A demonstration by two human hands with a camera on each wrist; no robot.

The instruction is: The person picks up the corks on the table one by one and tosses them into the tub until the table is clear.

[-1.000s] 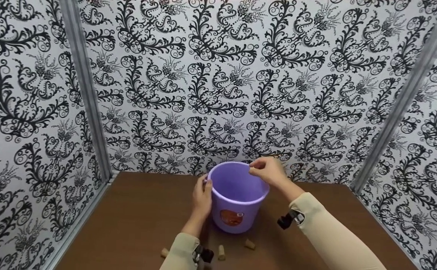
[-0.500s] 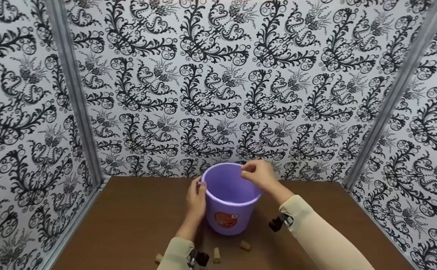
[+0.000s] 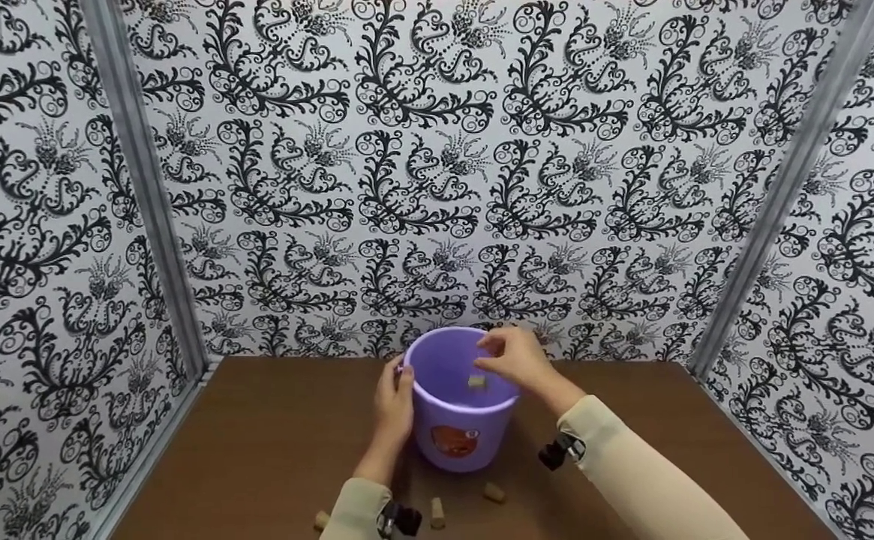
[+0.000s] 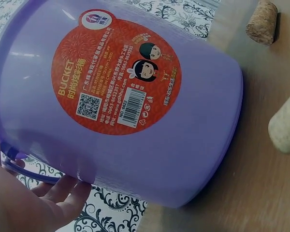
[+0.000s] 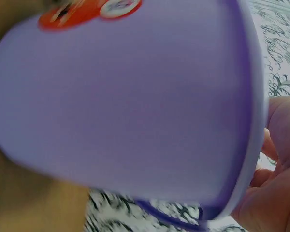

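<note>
A purple bucket (image 3: 461, 431) with a red label stands upright on the table, its mouth tilted into the head view. My left hand (image 3: 396, 401) grips its left side near the rim, beside the handle (image 4: 31, 174). Above the right part of the opening is my right hand (image 3: 515, 356), thumb and forefinger parted. A cork (image 3: 476, 382) appears inside the bucket, just below those fingers and apart from them. The bucket's wall hides most of the right fingers in the right wrist view, and the bucket's bottom is out of sight.
On the brown table (image 3: 294, 420) in front of the bucket lie more corks: one near the right (image 3: 494, 493), one in the middle (image 3: 437, 514) and one by the left sleeve (image 3: 322, 520). A patterned wall (image 3: 421, 187) stands close behind the bucket.
My right thumb and forefinger have parted, and a cork now shows below them inside the bucket. The left hand keeps its grip. The head view has shifted slightly.
</note>
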